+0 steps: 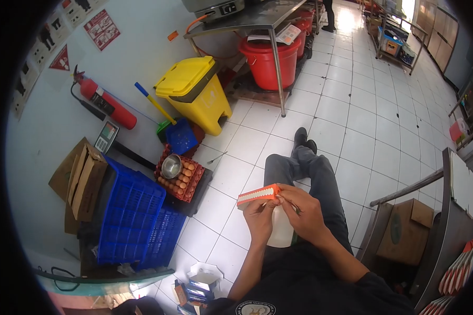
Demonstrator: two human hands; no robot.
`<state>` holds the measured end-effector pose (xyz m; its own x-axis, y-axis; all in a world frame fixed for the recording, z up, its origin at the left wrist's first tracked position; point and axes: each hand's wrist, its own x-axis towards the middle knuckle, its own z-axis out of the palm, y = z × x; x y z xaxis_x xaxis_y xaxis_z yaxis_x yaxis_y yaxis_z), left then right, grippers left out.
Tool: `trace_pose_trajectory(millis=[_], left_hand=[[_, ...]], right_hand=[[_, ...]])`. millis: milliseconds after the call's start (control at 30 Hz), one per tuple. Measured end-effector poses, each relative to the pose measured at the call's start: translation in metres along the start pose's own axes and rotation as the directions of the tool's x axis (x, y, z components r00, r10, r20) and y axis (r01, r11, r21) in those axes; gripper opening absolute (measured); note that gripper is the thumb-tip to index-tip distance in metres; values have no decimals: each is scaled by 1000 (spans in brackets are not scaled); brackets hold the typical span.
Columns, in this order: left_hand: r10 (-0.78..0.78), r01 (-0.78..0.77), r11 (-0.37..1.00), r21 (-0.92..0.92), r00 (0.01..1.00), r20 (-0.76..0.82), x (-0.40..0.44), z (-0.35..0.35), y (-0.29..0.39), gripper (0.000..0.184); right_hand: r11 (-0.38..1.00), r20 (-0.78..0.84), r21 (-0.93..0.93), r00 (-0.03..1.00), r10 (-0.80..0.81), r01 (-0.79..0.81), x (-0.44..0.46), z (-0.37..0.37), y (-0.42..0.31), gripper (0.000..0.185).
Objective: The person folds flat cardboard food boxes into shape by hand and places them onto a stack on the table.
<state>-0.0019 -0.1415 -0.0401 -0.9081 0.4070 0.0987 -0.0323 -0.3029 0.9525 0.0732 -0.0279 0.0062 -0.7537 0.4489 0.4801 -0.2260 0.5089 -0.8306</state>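
A narrow orange carton with a white scalloped band is held up above my lap. Bent fingers of my left hand grip it from below, near its right part. My right hand is closed at the carton's right end, its fingertips pinched close to the left thumb. Whatever lies between those fingertips is too small to make out. Beneath my hands, a pale, smooth object rests on my lap, partly covered by them.
Blue crates, egg trays with a metal bowl, and a yellow bin stand to the left. Opened packaging lies on the tiled floor. At right are a cardboard box and several orange-and-white folded cartons.
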Motion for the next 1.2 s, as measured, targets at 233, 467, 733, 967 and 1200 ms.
trace_pose_trajectory(millis=[233,467,733,967,1200], left_hand=[[18,-26,993,-111,997,-71,-4,13,-6,9],[-115,137,974,-182,985,126,-5,13,-12,19],[-84,88,996,-23,988,133,3,3,2,25],[-18,13,998,60,996,88,2,11,-7,22],[-107,108,994,-14,993,40,0,13,-20,23]], right_hand=[[991,21,-135,1000,-5,8,-8,4,-9,30],[943,-30,196,959,280,-269,-11,0,-4,23],[943,25,155,955,295,-295,-15,5,-6,24],[986,-80,5,983,164,-164,-14,18,-5,14],[989,-36,-79,992,123,-126,-13,18,-3,15]])
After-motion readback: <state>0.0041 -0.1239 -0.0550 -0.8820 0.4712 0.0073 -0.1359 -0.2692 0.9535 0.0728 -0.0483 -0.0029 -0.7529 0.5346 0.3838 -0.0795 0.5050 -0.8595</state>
